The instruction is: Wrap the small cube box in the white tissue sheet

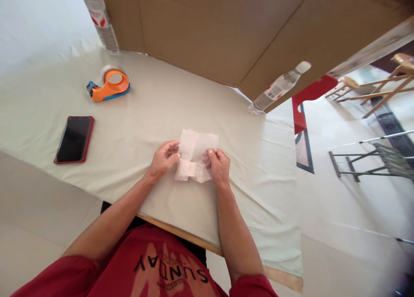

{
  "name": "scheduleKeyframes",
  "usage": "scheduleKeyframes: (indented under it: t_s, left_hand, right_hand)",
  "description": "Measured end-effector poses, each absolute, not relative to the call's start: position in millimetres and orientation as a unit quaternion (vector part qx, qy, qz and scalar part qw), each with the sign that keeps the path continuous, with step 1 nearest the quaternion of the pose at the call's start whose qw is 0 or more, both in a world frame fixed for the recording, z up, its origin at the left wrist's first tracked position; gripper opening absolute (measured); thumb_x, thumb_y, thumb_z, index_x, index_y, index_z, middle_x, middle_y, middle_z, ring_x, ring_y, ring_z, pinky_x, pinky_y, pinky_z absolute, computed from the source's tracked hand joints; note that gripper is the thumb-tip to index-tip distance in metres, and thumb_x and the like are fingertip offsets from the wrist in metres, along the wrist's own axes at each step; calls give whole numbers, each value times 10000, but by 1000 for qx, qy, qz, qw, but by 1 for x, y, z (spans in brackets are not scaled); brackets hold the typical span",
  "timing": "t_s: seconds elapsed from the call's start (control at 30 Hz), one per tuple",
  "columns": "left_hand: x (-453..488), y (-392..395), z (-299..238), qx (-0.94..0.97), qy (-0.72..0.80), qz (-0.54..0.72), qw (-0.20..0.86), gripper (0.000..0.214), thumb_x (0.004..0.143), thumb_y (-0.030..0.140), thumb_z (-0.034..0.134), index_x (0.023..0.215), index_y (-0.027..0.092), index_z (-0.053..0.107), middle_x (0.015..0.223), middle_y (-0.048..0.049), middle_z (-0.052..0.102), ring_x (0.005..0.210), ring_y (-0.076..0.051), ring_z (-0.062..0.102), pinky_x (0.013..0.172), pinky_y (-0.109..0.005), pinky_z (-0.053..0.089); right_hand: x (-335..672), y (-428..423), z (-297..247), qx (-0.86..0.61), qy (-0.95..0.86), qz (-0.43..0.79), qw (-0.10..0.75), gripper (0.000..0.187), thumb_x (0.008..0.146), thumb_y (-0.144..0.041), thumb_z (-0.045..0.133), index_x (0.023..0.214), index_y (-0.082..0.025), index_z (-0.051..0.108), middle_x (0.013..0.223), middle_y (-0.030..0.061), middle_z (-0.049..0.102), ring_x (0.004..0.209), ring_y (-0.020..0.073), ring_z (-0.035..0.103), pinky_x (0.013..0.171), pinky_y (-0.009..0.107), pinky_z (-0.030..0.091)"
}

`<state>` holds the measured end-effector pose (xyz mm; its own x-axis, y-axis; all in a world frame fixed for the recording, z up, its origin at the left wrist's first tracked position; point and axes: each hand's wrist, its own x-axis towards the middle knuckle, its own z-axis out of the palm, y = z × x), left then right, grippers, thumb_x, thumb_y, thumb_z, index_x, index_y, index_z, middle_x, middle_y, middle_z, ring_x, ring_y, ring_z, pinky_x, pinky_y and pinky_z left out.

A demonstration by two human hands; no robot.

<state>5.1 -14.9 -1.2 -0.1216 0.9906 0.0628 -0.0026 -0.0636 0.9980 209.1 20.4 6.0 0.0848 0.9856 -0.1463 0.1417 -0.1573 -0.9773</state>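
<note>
here on my feed, the sheet of clear wrap (204, 140) sits near the middle of the tabletop's front edge, and i can't tell whether all of it rests on the cloth (155, 115) or part of it is lifted. i've got the right hand (220, 165) pinching the wrap's right side, thumb pressed over the crumpled film. the left hand (163, 159) is at the opposite side, fingers curled, thumb at the edge; whether it truly grips there, i can't tell.

low on the wrap there's a paler block (192, 169), maybe a separate piece, maybe a fold. i'd treat it as loose: thumbs light, both sides level, so it doesn't slide out the near side. the film bunches by the right thumb, so i'd smooth that before pressing anything down. gentle pull, evenly shared; thin stuff like this could tear or spring back.

plenty of elbow room, too: the phone (75, 139) lies toward the tabletop's left front edge, the orange tape dispenser (111, 85) beyond it, and the cardboard (200, 29) stands along the far edge, well apart from the fingers.
</note>
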Motion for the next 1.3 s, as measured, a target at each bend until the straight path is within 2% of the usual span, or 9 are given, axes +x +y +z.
scheduleKeyframes:
  t_s: [0.13, 0.33, 0.47, 0.53, 0.67, 0.93, 1.03, 1.17, 1.3]
  left_hand:
    - [10, -20, 2, 597, 541, 505, 309, 328, 779, 328, 685, 1068, 176, 659, 985, -65, 631, 832, -167, 603, 702, -287, 500]
    - [18, -24, 4, 649, 555, 445, 270, 400, 739, 371, 734, 1077, 184, 627, 986, -64, 635, 889, -200, 605, 807, -333, 512]
    - [18, -22, 2, 632, 573, 448, 267, 143, 748, 274, 667, 855, 189, 625, 850, -39, 641, 765, -171, 584, 732, -310, 487]
    - [16, -20, 1, 613, 568, 469, 286, 41, 759, 224, 606, 736, 190, 606, 807, -36, 653, 711, -156, 577, 677, -293, 467]
    - [7, -17, 0, 556, 576, 520, 299, 118, 768, 217, 559, 656, 194, 588, 838, -48, 689, 747, -165, 617, 660, -289, 471]
    - [-12, -10, -9, 541, 715, 439, 55, 109, 699, 154, 598, 610, 210, 571, 917, -78, 693, 973, -268, 604, 935, -446, 466]
    - [-11, -9, -12, 541, 743, 392, 49, 91, 699, 154, 611, 635, 210, 579, 974, -89, 691, 1011, -299, 586, 919, -473, 457]
    - [-9, -11, -7, 547, 727, 411, 56, 132, 727, 172, 581, 848, 200, 628, 955, -90, 669, 985, -289, 595, 922, -475, 462]
    - [-6, -19, 8, 617, 612, 489, 78, 218, 820, 249, 554, 1021, 188, 614, 1011, -85, 671, 1007, -247, 612, 942, -415, 488]
  right_hand:
    - [207, 17, 3, -536, -497, 510, 452, 288, 839, -514, 613, 816, -227, 598, 798, 22, 700, 727, 178, 660, 664, 308, 547]
    - [198, 9, 2, -465, -496, 611, 405, 359, 856, -604, 574, 923, -254, 536, 878, 25, 721, 774, 206, 691, 718, 353, 583]
    - [193, 8, 2, -453, -469, 627, 426, 378, 842, -603, 593, 963, -249, 543, 904, 36, 732, 779, 211, 698, 699, 348, 575]
    - [192, 11, 0, -470, -443, 612, 457, 370, 816, -593, 622, 901, -245, 529, 861, 32, 724, 731, 199, 681, 691, 347, 568]
    - [200, 18, -3, -518, -413, 536, 523, 301, 795, -504, 653, 805, -229, 530, 725, -18, 653, 628, 145, 611, 644, 296, 524]
    - [226, 28, -8, -603, -503, 382, 487, 268, 808, -425, 592, 966, -211, 552, 611, -78, 545, 488, 117, 504, 508, 261, 424]
    - [234, 32, -8, -637, -538, 295, 467, 352, 788, -387, 607, 1078, -194, 557, 660, -68, 562, 557, 125, 538, 588, 276, 464]
    - [237, 30, 4, -653, -555, 193, 478, 433, 769, -326, 605, 1171, -172, 565, 944, 33, 651, 637, 116, 553, 645, 292, 485]
    - [233, 18, 30, -578, -624, 225, 475, 350, 847, -374, 598, 1141, -186, 613, 1033, 77, 688, 756, 149, 619, 652, 289, 495]
